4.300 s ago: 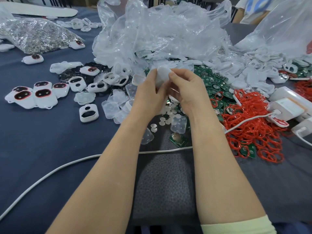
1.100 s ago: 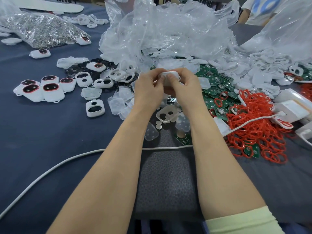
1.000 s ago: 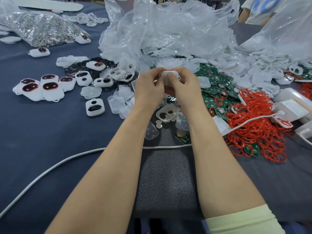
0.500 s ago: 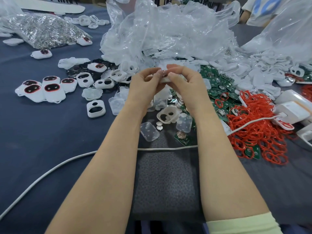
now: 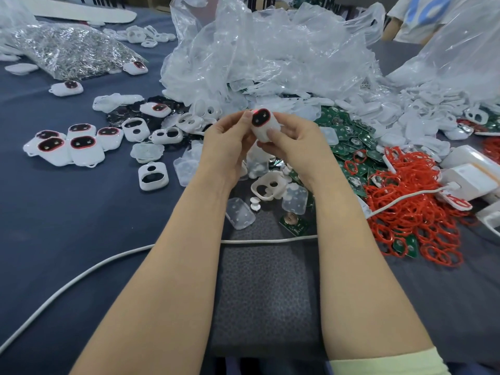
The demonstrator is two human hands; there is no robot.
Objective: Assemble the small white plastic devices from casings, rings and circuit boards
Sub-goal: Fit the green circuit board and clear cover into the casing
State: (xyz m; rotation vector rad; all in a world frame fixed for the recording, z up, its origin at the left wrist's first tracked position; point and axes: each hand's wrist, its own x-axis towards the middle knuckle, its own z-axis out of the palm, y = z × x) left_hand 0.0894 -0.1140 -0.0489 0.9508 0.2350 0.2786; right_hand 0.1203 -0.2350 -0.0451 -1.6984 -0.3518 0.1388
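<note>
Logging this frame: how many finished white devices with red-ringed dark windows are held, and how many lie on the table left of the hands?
Finished white device with red-ringed dark window, held between left hand and right hand: 1
Matching finished devices lying on the blue cloth left of the hands: 8
Total: 9

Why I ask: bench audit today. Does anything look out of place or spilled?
A white cable crosses the work area under both forearms, where it could snag. Red rings spill over green circuit boards. The held device looks intact.
</note>
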